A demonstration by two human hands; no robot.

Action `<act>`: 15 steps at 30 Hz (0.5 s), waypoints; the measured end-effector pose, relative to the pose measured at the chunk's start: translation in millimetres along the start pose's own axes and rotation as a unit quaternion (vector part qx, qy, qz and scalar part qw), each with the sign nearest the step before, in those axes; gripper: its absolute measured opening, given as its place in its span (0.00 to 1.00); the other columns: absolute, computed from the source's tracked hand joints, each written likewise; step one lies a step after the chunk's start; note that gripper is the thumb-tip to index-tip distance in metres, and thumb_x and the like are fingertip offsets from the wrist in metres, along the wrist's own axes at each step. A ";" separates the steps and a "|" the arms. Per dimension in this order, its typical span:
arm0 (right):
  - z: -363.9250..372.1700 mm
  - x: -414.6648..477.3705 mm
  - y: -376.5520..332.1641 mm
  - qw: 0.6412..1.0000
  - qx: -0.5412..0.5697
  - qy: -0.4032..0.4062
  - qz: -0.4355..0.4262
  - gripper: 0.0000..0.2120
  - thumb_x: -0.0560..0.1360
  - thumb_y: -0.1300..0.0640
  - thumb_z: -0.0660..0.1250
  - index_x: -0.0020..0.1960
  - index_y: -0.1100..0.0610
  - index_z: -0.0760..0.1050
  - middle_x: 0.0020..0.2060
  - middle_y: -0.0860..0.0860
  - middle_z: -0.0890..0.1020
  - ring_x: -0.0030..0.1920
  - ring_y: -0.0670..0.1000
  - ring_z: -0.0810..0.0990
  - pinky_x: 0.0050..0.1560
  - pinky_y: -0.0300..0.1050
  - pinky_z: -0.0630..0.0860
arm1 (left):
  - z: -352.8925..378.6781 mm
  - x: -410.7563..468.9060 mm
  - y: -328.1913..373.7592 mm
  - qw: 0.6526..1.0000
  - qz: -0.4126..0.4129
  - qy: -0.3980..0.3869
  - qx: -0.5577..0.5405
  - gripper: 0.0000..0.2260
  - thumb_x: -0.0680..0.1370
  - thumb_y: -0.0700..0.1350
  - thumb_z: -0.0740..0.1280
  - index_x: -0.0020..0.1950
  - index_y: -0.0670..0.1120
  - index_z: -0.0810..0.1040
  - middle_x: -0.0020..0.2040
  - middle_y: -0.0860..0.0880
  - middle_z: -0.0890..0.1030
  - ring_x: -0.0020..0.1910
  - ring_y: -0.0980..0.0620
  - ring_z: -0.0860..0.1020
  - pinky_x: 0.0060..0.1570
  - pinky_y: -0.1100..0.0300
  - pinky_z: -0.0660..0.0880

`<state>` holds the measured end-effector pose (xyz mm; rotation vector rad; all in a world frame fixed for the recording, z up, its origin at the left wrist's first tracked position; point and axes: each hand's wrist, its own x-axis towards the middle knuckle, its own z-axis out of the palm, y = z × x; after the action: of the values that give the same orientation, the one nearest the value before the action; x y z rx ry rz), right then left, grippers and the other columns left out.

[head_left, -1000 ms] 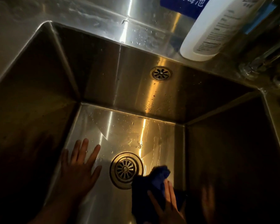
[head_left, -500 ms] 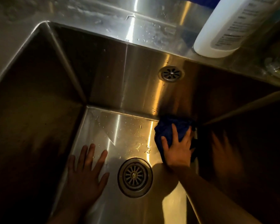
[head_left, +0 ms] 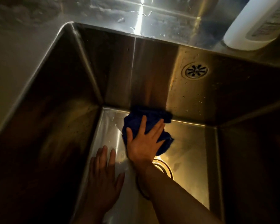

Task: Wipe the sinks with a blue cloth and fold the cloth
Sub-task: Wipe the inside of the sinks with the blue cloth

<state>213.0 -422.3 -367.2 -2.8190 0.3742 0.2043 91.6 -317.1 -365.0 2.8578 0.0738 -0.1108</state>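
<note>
**Clerk:** Location of the cloth?

**Inspector:** The blue cloth (head_left: 136, 122) lies bunched on the floor of the steel sink (head_left: 192, 102), left of centre. Its far edge is against the foot of the back wall. The light is dim there, so I cannot tell whether that edge climbs the wall or only touches it.

**Clerk:** Right hand?

**Inspector:** The right hand (head_left: 145, 143) lies palm down on top of the cloth. Its fingers (head_left: 143, 126) are straight and spread, pointing toward the back wall. They press flat on the fabric and do not curl round it. The thumb lies out along the cloth's left edge. The forearm reaches in from the lower right.

**Clerk:** Left hand?

**Inspector:** The left hand (head_left: 103, 178) lies palm down on the bare sink floor, near the left wall and just beside the right wrist. Its fingers (head_left: 102, 157) are extended and close together, and it holds nothing. It is apart from the cloth.

**Clerk:** Fittings?

**Inspector:** The floor drain (head_left: 166, 167) shows only as an arc of rim, as the right wrist and forearm cover most of it. An overflow grille (head_left: 194, 70) sits high on the back wall, right of the cloth and well apart from it. Beads of water dot the wall below the grille and the ledge (head_left: 152, 21) behind the sink.

**Clerk:** Other items?

**Inspector:** A white bottle (head_left: 249, 29) stands on the ledge at the upper right. Its label is blurred.
</note>
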 end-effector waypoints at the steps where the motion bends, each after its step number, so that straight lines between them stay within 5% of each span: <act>1: 2.4 -4.1 -14.1 1.000 0.007 -0.005 -0.010 0.35 0.74 0.31 0.42 0.77 0.45 0.48 0.76 0.65 0.44 0.76 0.65 0.44 0.68 0.72 0.47 | -0.7 0.8 1.5 0.999 -0.006 0.021 -0.026 0.31 0.80 0.59 0.47 0.74 0.38 0.61 0.75 0.36 0.61 0.74 0.39 0.59 0.71 0.43 0.57; 4: 11.8 -17.6 -54.7 0.996 0.041 -0.025 -0.075 0.33 0.75 0.32 0.44 0.76 0.45 0.51 0.76 0.64 0.44 0.76 0.63 0.42 0.68 0.72 0.45 | -4.4 5.7 6.9 0.989 -0.084 0.064 -0.105 0.29 0.80 0.54 0.49 0.72 0.32 0.61 0.71 0.31 0.64 0.71 0.34 0.63 0.69 0.44 0.60; 7: 19.1 -23.2 -80.6 0.980 0.092 -0.110 -0.140 0.32 0.76 0.33 0.41 0.76 0.43 0.42 0.74 0.57 0.30 0.73 0.55 0.26 0.64 0.62 0.23 | -10.3 7.7 6.9 0.969 -0.170 0.084 -0.157 0.31 0.77 0.51 0.53 0.72 0.30 0.58 0.70 0.29 0.65 0.67 0.28 0.67 0.64 0.38 0.64; 9: 13.9 -17.4 -82.7 0.964 0.119 -0.182 -0.151 0.30 0.78 0.35 0.42 0.76 0.42 0.40 0.73 0.53 0.27 0.71 0.52 0.22 0.61 0.59 0.18 | -16.5 6.5 7.5 0.970 -0.147 0.088 -0.171 0.33 0.79 0.57 0.49 0.75 0.33 0.53 0.72 0.30 0.62 0.69 0.31 0.64 0.66 0.40 0.62; 12: -16.3 -9.6 -64.4 0.913 0.271 -0.264 -0.150 0.25 0.82 0.43 0.47 0.77 0.43 0.46 0.77 0.47 0.36 0.75 0.47 0.32 0.73 0.63 0.33 | -28.1 19.2 12.4 0.981 -0.078 0.115 -0.139 0.29 0.80 0.54 0.48 0.73 0.34 0.58 0.71 0.31 0.63 0.69 0.34 0.61 0.67 0.40 0.61; 15: -52.2 -13.3 -17.9 0.909 0.375 -0.129 -0.129 0.22 0.82 0.46 0.48 0.76 0.45 0.55 0.76 0.42 0.53 0.76 0.42 0.51 0.77 0.51 0.50 | -38.2 60.0 17.8 0.990 -0.019 0.119 -0.070 0.27 0.76 0.49 0.55 0.73 0.37 0.61 0.73 0.35 0.63 0.71 0.38 0.60 0.70 0.42 0.59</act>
<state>210.5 -418.4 -310.6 -2.0170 -0.0014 0.2940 155.1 -321.1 -328.4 2.7158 0.1762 0.2210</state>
